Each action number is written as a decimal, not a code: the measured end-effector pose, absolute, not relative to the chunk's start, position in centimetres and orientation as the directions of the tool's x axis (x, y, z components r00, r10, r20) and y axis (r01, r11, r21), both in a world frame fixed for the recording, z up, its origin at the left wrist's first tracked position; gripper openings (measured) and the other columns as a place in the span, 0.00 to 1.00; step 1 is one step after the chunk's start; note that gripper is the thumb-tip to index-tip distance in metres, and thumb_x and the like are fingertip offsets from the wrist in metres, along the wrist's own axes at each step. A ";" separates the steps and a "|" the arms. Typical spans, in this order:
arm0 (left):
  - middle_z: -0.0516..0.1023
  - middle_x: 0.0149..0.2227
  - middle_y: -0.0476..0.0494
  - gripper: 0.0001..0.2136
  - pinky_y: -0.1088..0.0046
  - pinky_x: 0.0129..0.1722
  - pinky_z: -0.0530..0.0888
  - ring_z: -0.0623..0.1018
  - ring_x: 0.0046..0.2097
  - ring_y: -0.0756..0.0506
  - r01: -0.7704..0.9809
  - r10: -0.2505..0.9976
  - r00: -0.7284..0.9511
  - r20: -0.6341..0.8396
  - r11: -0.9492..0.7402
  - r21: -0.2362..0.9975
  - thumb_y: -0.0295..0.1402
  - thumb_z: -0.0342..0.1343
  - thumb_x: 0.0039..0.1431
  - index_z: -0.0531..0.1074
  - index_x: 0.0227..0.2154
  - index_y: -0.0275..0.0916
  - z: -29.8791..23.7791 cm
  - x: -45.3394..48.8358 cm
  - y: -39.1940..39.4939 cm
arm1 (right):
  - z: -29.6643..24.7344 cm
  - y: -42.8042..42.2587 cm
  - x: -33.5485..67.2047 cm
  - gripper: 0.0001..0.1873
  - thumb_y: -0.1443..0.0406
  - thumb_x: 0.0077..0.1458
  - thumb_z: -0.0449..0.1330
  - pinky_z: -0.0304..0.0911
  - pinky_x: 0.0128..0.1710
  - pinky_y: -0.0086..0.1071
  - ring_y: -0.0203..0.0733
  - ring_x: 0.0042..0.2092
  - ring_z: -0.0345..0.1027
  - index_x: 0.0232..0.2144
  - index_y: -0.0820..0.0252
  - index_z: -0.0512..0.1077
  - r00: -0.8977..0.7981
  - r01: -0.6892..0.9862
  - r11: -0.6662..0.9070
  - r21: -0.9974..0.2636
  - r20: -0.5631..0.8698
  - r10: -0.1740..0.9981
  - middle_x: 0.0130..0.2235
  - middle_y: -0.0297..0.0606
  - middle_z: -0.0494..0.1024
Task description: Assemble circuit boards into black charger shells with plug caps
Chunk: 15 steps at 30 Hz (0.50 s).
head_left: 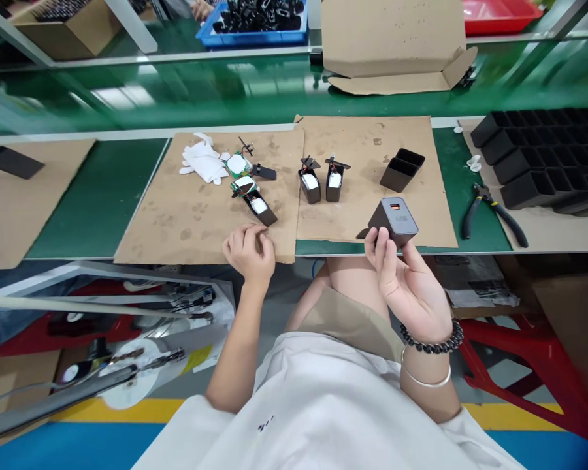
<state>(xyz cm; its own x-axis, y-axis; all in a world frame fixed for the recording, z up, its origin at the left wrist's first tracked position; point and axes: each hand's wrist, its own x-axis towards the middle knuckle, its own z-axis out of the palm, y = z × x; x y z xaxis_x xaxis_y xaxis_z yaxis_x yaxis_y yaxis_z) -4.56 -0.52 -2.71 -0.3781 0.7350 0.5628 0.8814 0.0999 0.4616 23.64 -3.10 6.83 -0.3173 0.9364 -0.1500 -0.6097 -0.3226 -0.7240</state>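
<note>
My right hand (406, 281) grips a black charger (396, 219) with a grey end face and a small USB port, held just above the bench's front edge. A thin dark flap sticks out at the charger's left side. Loosely curled, my left hand (249, 254) rests on the cardboard's front edge, with nothing visible in it. Just beyond its fingers lies an opened black housing (261, 207) with a white block inside. Green circuit boards (237, 164) lie behind that. Two upright black housings (310, 185) with white blocks and wires stand between my hands. An empty double black shell (402, 170) lies behind the charger.
White gloves (203, 160) lie at the back left. Pliers (490, 212) are right of the cardboard mat (343, 225), beside rows of black shells (529, 189). A black plate (12, 162) lies far left. A blue tray (255, 39) and an open carton (392, 39) stand behind.
</note>
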 end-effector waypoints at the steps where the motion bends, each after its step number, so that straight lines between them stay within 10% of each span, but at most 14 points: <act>1: 0.80 0.44 0.36 0.10 0.58 0.54 0.63 0.76 0.47 0.38 0.884 0.733 -0.377 0.566 0.102 0.456 0.32 0.51 0.60 0.78 0.36 0.40 -2.7 -4.6 -0.5 | 6.7 -3.0 23.8 0.18 0.54 0.69 0.56 0.57 0.65 0.19 0.24 0.65 0.65 0.50 0.57 0.77 -0.365 -0.617 -0.359 -0.700 -0.149 0.919 0.55 0.36 0.80; 15: 0.82 0.42 0.37 0.12 0.60 0.51 0.64 0.77 0.45 0.39 0.903 0.709 -0.359 0.606 0.099 0.419 0.32 0.49 0.60 0.79 0.36 0.41 -2.7 -4.4 -0.6 | 6.3 -2.4 23.7 0.18 0.55 0.71 0.52 0.67 0.57 0.18 0.24 0.60 0.71 0.51 0.56 0.76 -0.421 -0.583 -0.444 -0.680 -0.215 0.881 0.54 0.38 0.80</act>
<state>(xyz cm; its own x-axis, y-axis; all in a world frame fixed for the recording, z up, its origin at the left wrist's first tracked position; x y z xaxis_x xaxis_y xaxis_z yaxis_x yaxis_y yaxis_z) -4.43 -0.61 -2.73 -0.3592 0.7095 0.6063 0.9027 0.0990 0.4188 23.70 -2.39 6.27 -0.4207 0.8814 -0.2151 -0.5828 -0.4442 -0.6805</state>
